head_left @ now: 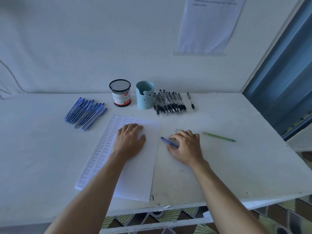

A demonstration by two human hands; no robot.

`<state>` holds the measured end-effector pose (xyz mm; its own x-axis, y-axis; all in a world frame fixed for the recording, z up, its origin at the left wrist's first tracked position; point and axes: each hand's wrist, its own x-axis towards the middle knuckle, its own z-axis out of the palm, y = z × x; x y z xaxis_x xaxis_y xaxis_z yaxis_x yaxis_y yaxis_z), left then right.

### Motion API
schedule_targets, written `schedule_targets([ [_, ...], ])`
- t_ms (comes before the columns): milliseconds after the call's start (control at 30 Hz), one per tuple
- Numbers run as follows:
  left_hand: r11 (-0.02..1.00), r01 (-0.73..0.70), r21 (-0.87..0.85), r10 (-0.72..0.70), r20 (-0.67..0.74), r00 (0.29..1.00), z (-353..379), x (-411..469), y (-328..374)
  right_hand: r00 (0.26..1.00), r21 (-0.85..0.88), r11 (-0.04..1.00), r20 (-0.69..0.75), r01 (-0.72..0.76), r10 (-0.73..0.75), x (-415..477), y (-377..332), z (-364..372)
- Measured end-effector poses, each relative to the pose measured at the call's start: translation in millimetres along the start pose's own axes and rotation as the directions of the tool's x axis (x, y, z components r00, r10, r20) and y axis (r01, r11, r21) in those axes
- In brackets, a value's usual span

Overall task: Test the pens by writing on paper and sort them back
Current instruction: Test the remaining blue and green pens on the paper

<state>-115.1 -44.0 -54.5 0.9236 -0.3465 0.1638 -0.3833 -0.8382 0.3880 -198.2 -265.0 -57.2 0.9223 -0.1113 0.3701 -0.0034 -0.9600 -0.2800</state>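
- Looks like the pick-up part of the test: the right hand [184, 146] is down on the bench [236, 166], fingers curled around a blue pen [166, 141] lying just off the paper's right edge. Can't say for sure the pen is properly pinched yet, it's more closing over it than holding it.
- Something silvery [176, 130] pokes out behind those fingers, could be another pen's tip, too small to tell.
- Left hand [130, 141] is flat and spread on the paper [143, 174], pinning it.
- The paper already has columns of "test" scribbles down its left side, with a few along the top; the right part is blank, so there's room.
- Next move, I'd guess: get the pen up into a writing grip, tip onto the blank area, scribble, then drop it with its own kind.
- Sorted so far: blue pens [86, 112] fanned out back left, black pens [168, 103] back right, one black one [191, 101] a bit apart. A green pen [218, 136] lies alone to the right.
- A mesh cup [120, 92] and a teal bear cup [144, 95] stand between the piles; no pens stick out of either.
- Bench is white, a bit scuffed, pushed against a white wall with a printed sheet [209, 24] taped up. Blue frame on the right, patterned floor tiles below.
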Motion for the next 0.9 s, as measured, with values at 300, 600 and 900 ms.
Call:
schedule_targets([
  [300, 0.879, 0.216, -0.426, -0.252, -0.029, 0.967, -21, 1, -1, 0.949, 0.415, 0.860, 0.231, -0.297, 0.216, 30, -55, -7],
  [600, 0.819, 0.208, -0.535, -0.313, -0.113, 0.943, -23, -2, -8, 0.874, 0.428, 0.771, 0.344, -0.471, 0.343, 41, -100, 18],
  [900, 0.986, 0.117, -0.119, -0.113, 0.044, 0.993, -9, 4, -4, 0.977, 0.090, 0.988, 0.184, -0.129, 0.110, 26, -55, 23],
])
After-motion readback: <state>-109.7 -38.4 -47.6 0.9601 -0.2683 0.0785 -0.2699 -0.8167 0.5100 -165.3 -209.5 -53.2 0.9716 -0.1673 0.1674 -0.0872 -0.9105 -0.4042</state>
